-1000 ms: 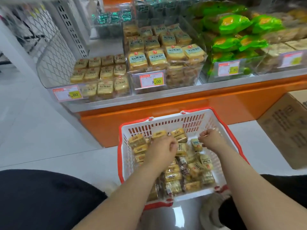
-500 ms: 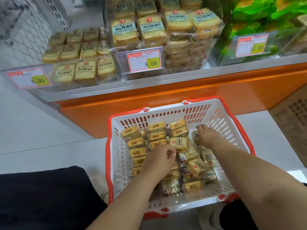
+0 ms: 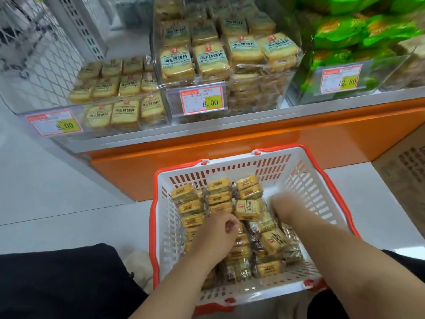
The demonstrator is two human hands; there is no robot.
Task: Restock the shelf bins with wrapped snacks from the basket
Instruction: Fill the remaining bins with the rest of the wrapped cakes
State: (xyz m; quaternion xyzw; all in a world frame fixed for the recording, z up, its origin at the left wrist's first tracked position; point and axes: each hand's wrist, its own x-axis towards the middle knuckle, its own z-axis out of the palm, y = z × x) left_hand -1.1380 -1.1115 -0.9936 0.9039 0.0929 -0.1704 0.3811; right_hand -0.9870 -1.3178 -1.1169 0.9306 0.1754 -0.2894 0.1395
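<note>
Snacks (image 3: 247, 209) in yellow wrappers fill the white basket (image 3: 305, 180) on the floor, just below the orange shelf base. I see my left hand (image 3: 216, 236) resting on the pile, fingers (image 3: 230, 224) curled onto a packet. My right hand (image 3: 284, 207) reaches deeper near the far wall; it is blurred, so I cannot tell its grip. Above, clear shelf bins (image 3: 197, 65) hold stacked packets behind price tags (image 3: 202, 101).

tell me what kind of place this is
Most likely a shop aisle, such as a supermarket snack section. Clear shelf bins hold wrapped snacks, price tags sit on the bin fronts, and a red and white shopping basket of the same snacks stands on the floor.
</note>
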